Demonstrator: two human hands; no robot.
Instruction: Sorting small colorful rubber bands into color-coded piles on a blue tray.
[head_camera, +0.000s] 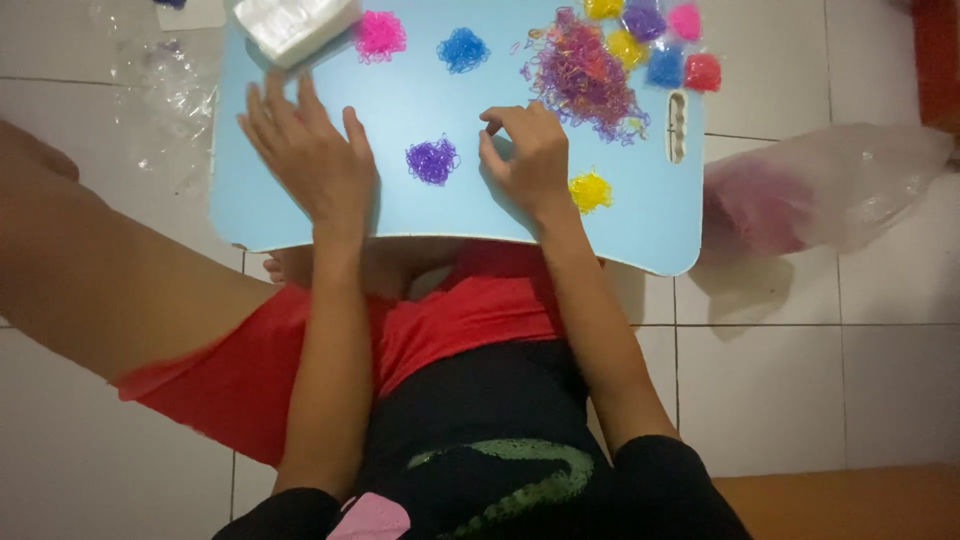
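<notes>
Two hands rest over the pale blue worktop (640, 225), and between them lies a small purple heap of tiny elastic bands (432, 160). The left hand (312, 160) lies flat with its fingers spread wide toward the far edge, holding nothing; its thumb side is just beside the purple heap. The right hand (528, 158) is curled narrow, thumb and forefinger pinched near each other at the fingertips, and whether a single band sits in that pinch is too small to tell. From the right hand the purple heap lies to the left and close; the big mixed tangle of purple, pink and orange bands (585, 80) lies just beyond its knuckles, farther from the body, nearly touching them. A yellow heap (590, 190) sits just by the right wrist on the outer side. Both hands are about equally near the purple heap. None of the heaps has a clear long axis; they are roundish clumps.

Farther off are a pink heap (380, 35), a blue heap (462, 48) and small filled bags of sorted colours (660, 45) at the far corner. A white packet (295, 25) is cut off by the top edge. A clear plastic bag (830, 185) lies on the tiled floor to the right, its contents blurred
</notes>
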